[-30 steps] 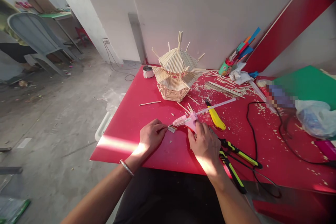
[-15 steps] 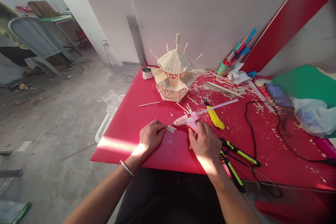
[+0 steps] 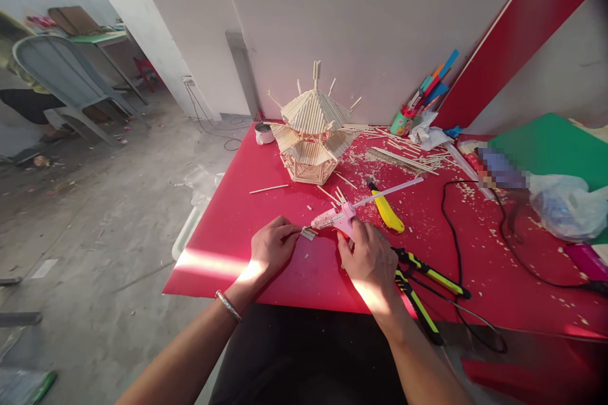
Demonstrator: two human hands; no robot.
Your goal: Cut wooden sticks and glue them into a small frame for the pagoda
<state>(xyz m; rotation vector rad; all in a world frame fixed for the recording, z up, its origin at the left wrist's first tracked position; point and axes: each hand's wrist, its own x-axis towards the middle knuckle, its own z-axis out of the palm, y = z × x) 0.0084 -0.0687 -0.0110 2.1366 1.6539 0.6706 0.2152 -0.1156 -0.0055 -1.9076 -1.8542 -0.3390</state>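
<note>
Your left hand point(image 3: 273, 245) pinches the short sticks point(image 3: 308, 233) on the counter's point(image 3: 228, 215) near side, your right hand point(image 3: 370, 254) grips the glue gun point(image 3: 345, 218) just right of them, and a slip of its tip point(image 3: 313, 225) could burn your left fingers point(image 3: 293, 230).

The right hand point(image 3: 369, 255) hides part of the glue gun point(image 3: 342, 220); the left edge crops a person point(image 3: 29, 105).

Forearms point(image 3: 190, 342) angled inward — left hand point(image 3: 272, 247) with fingers point(image 3: 291, 230) pinched together, right hand point(image 3: 369, 257) curled in a grip
</note>
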